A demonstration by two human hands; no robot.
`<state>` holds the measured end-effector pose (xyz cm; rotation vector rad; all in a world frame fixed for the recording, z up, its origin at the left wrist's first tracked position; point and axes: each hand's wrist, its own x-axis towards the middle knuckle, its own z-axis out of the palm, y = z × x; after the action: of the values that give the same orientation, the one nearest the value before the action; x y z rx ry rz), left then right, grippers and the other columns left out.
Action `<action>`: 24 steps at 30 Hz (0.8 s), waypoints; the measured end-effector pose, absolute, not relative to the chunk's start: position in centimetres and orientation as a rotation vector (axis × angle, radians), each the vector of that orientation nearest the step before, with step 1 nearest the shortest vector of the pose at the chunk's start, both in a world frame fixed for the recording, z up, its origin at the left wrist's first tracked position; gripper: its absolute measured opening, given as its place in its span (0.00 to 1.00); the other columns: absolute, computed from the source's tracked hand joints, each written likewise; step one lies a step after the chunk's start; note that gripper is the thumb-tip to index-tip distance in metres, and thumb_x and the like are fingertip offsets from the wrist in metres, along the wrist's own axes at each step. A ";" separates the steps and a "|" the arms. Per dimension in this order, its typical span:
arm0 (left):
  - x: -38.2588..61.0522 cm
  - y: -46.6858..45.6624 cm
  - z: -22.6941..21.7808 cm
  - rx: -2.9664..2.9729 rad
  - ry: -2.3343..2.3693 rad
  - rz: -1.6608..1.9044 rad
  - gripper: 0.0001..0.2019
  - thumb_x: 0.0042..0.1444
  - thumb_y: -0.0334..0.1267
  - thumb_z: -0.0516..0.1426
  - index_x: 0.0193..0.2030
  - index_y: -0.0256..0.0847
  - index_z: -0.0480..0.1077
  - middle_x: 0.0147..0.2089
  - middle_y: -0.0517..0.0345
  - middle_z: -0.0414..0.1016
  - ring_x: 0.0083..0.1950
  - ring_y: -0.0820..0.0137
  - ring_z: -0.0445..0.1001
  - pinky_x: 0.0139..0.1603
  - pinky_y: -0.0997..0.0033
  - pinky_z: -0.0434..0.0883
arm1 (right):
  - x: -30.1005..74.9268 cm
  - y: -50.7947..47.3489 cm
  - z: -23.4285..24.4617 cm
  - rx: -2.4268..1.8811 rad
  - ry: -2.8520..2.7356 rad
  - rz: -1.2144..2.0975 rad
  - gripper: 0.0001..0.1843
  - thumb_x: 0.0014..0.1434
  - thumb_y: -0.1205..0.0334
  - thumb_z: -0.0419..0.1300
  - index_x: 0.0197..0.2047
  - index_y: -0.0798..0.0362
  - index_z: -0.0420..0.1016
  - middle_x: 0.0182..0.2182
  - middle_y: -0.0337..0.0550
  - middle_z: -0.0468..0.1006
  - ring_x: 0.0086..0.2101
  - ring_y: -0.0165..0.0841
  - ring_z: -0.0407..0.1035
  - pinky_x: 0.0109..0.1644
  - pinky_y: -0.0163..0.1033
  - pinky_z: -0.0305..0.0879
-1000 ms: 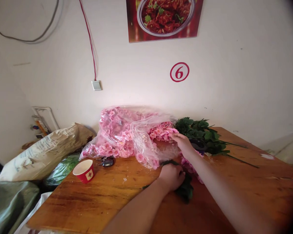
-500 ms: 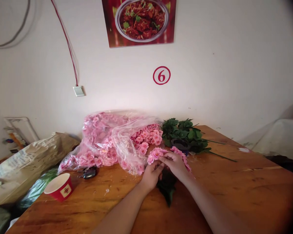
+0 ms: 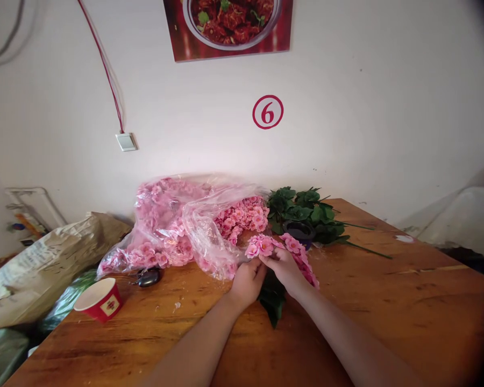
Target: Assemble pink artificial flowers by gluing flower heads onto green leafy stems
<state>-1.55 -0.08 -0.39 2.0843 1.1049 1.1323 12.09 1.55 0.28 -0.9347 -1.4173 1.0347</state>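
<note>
Pink fabric blossom spray (image 3: 266,248) btwn both hands, lower end trailing past R hand onto the leaves. R hand (image 3: 280,267) closed, fingers pinching blooms from above. L hand (image 3: 248,282) curled shut on spray's near side, knuckles close to R hand.

Dark green leaf sprig (image 3: 272,301) directly under both hands, on wooden table (image 3: 358,285). Clear plastic bag (image 3: 165,226) full of pink blossoms just beyond L hand, bag's lower edge nearly at L wrist level. Leafy green stems (image 3: 306,212) ahead of R hand, long stalks running right; dark round piece (image 3: 299,231) among leaves, exact kind unclear. Black key fob (image 3: 148,277) left of L hand, against bag's edge. Red paper cup (image 3: 100,299) farther left, near table's left edge. Woven sack (image 3: 36,279) beyond that edge, off tbl. Right of R hand, wood runs long way to tbl's right edge; near edge out of view below forearms.
</note>
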 end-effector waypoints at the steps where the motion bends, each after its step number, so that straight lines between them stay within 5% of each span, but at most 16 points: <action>1: -1.6 -0.1 -0.3 2.099 1.099 1.129 0.14 0.64 0.39 0.48 0.33 0.38 0.71 0.29 0.57 0.74 0.29 0.72 0.68 0.31 0.74 0.62 | 12.1 1.4 0.5 -0.920 -1.384 1.060 0.14 0.50 0.51 0.65 0.33 0.54 0.77 0.33 0.45 0.80 0.37 0.43 0.73 0.44 0.45 0.67; 9: -1.5 -0.5 0.4 2.152 1.065 1.134 0.15 0.65 0.41 0.47 0.36 0.39 0.72 0.34 0.56 0.76 0.33 0.70 0.71 0.33 0.74 0.63 | 11.4 0.5 1.7 -0.806 -1.171 1.213 0.16 0.49 0.50 0.67 0.36 0.52 0.76 0.36 0.47 0.81 0.40 0.43 0.74 0.50 0.48 0.66; 16: -1.6 -0.6 0.0 2.105 1.084 1.111 0.16 0.65 0.43 0.48 0.36 0.40 0.74 0.30 0.58 0.74 0.30 0.72 0.68 0.32 0.74 0.62 | 12.1 0.8 1.7 -0.836 -1.077 1.281 0.12 0.49 0.54 0.65 0.35 0.48 0.71 0.31 0.41 0.81 0.34 0.40 0.75 0.41 0.44 0.68; 24: -1.4 0.2 -0.8 1.859 1.050 1.143 0.16 0.63 0.46 0.50 0.31 0.38 0.70 0.22 0.63 0.66 0.24 0.74 0.63 0.26 0.75 0.58 | 12.3 1.8 0.5 -0.983 -1.185 1.122 0.12 0.50 0.54 0.63 0.36 0.50 0.72 0.35 0.45 0.80 0.41 0.43 0.74 0.46 0.47 0.68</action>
<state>-1.42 0.19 -0.82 1.8587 1.0503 1.1434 12.27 1.78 0.50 -0.9831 -1.1855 1.1220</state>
